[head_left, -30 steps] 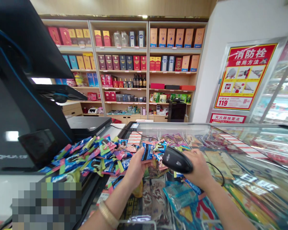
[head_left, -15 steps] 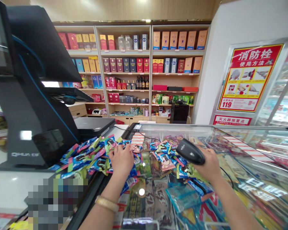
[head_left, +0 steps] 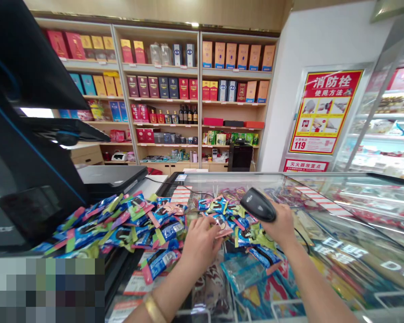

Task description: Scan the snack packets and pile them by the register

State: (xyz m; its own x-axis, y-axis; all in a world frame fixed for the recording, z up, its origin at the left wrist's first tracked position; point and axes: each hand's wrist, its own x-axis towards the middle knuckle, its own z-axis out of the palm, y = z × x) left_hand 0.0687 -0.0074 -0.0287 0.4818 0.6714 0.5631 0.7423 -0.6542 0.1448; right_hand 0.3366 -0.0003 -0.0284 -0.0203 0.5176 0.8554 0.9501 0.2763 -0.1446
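My right hand (head_left: 280, 225) is wrapped round a black handheld barcode scanner (head_left: 257, 205), its head pointing left and its cable trailing behind the wrist. My left hand (head_left: 202, 241), with a gold bangle on the wrist, has its fingers closed at the left edge of a pink-and-blue snack packet (head_left: 224, 227). That packet lies on the smaller group of packets (head_left: 244, 235) on the glass, below the scanner. A larger heap of like blue, pink and green packets (head_left: 121, 226) spreads to my left. One loose packet (head_left: 160, 264) lies beside my left forearm.
A black checkout terminal (head_left: 23, 170) stands at the left, with a dark flat box (head_left: 112, 179) behind it. Under the packets is a glass-topped freezer (head_left: 309, 188) holding packaged goods. Shelves of boxes and bottles (head_left: 164, 87) line the back wall, and a red-and-yellow sign (head_left: 326, 112) hangs at right.
My left hand has moved right, from the larger heap to the smaller group of packets. The scanner stays in my right hand above that group. The view has shifted to the right.
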